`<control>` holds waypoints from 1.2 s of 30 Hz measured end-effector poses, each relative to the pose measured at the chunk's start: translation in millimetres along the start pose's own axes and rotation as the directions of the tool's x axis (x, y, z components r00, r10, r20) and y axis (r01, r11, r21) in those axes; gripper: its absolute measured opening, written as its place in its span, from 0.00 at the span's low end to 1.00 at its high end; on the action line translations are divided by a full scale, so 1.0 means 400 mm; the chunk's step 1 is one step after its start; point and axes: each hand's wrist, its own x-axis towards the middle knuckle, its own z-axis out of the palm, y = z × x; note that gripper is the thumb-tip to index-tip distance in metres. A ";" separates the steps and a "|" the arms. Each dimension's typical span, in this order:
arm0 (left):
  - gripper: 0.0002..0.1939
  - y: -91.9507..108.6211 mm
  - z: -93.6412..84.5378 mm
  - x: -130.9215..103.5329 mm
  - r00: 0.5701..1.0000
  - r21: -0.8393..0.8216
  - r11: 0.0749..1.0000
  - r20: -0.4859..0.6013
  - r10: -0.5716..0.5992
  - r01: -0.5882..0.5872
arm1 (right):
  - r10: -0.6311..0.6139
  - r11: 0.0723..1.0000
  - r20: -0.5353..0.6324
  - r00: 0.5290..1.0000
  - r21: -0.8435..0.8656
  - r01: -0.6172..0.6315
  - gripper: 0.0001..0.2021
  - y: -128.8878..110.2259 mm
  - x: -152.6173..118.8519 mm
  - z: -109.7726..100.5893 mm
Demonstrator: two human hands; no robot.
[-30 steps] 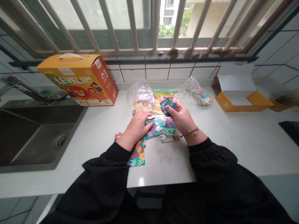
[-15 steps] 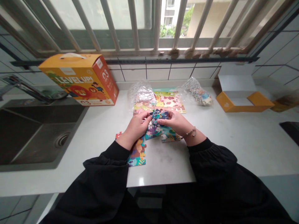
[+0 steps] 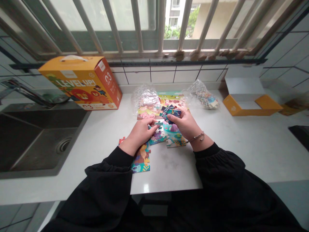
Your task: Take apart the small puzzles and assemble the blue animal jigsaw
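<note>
One yellow carton (image 3: 82, 85) stands at upper left of the frame. A joined puzzle section (image 3: 142, 166) lies left of lower centre, partly under your left wrist. Your left hand (image 3: 140, 132) pinches a single greenish piece (image 3: 158, 123) near centre. Behind, clear wrap (image 3: 146, 96) covers part of a farm picture (image 3: 169, 96) that looks largely joined. Between your hands, which are apart, a sea picture (image 3: 173, 129) on the tabletop (image 3: 169, 172) appears only partly assembled. Your right hand (image 3: 188, 124) grips a bunch of dark blue pieces (image 3: 170, 111), none yet laid. More pieces, apparently unused, sit in a clear bag (image 3: 207, 99); an open yellow box (image 3: 238, 111) flanks it at right.
</note>
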 end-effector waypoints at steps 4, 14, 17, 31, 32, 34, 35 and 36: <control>0.14 -0.008 0.000 0.004 0.991 -0.123 0.990 -0.105 -0.085 0.072 | 0.026 0.996 0.072 0.997 0.080 -0.032 0.25 -0.001 -0.004 0.010; 0.19 0.009 -0.001 0.000 0.997 -0.249 0.966 -0.059 0.050 -0.063 | 0.079 0.997 0.026 0.997 -0.021 -0.079 0.32 0.001 -0.004 0.021; 0.22 0.003 0.003 -0.001 0.998 -0.279 0.958 -0.032 0.056 -0.062 | 0.077 0.996 0.047 0.996 -0.057 -0.075 0.32 0.004 -0.004 0.019; 0.29 0.001 -0.020 -0.019 0.948 0.187 0.967 0.297 0.113 -0.174 | 0.153 0.983 -0.130 0.980 0.118 -0.138 0.31 -0.004 -0.001 0.017; 0.28 0.003 -0.020 -0.018 0.948 0.165 0.970 0.292 0.122 -0.176 | 0.158 0.983 -0.105 0.982 0.114 -0.146 0.30 -0.006 -0.002 0.017; 0.27 0.007 -0.021 -0.015 0.957 0.128 0.977 0.260 0.131 -0.169 | 0.151 0.984 -0.061 0.987 0.106 -0.144 0.29 -0.010 -0.006 0.016; 0.25 0.009 -0.021 -0.013 0.964 0.114 0.982 0.235 0.122 -0.152 | 0.140 0.985 -0.037 0.989 0.104 -0.135 0.29 -0.012 -0.008 0.014; 0.22 0.010 -0.022 -0.012 0.973 0.099 0.987 0.204 0.105 -0.128 | 0.127 0.987 -0.009 0.992 0.102 -0.125 0.29 -0.014 -0.010 0.012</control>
